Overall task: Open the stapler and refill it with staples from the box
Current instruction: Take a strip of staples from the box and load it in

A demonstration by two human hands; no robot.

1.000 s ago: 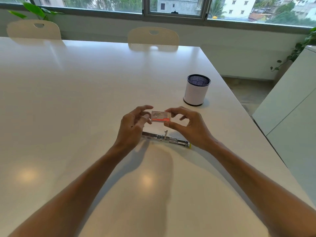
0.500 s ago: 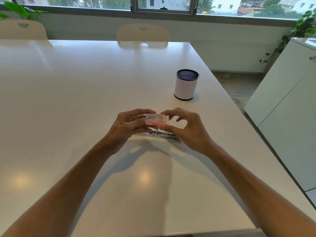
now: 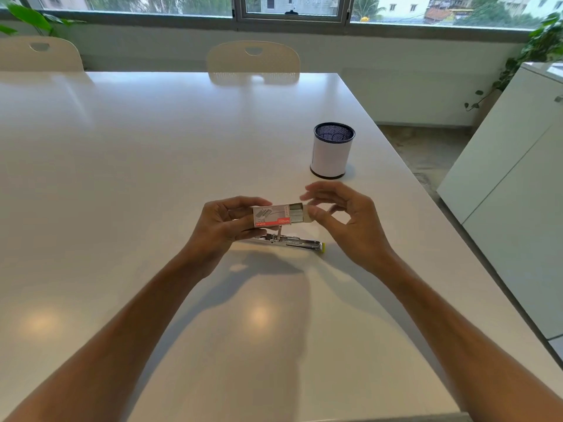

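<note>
My left hand (image 3: 224,222) holds a small staple box (image 3: 272,217), white with a red band, above the table. Its inner tray (image 3: 298,213) is slid out to the right and shows rows of grey staples. My right hand (image 3: 344,214) is at the tray's right end, thumb against the end flap, fingers spread. Below the box the metal stapler (image 3: 292,241) lies opened flat on the white table (image 3: 152,178), its yellow-green tip pointing right.
A white pen cup (image 3: 332,155) with a dark mesh rim stands behind my right hand near the table's right edge. Two pale chairs (image 3: 253,62) are at the far side. A white cabinet (image 3: 518,178) stands to the right.
The box was shut between both hands; now its tray has been slid out to the right, exposing staples. My right hand has shifted right and spread its fingers.
</note>
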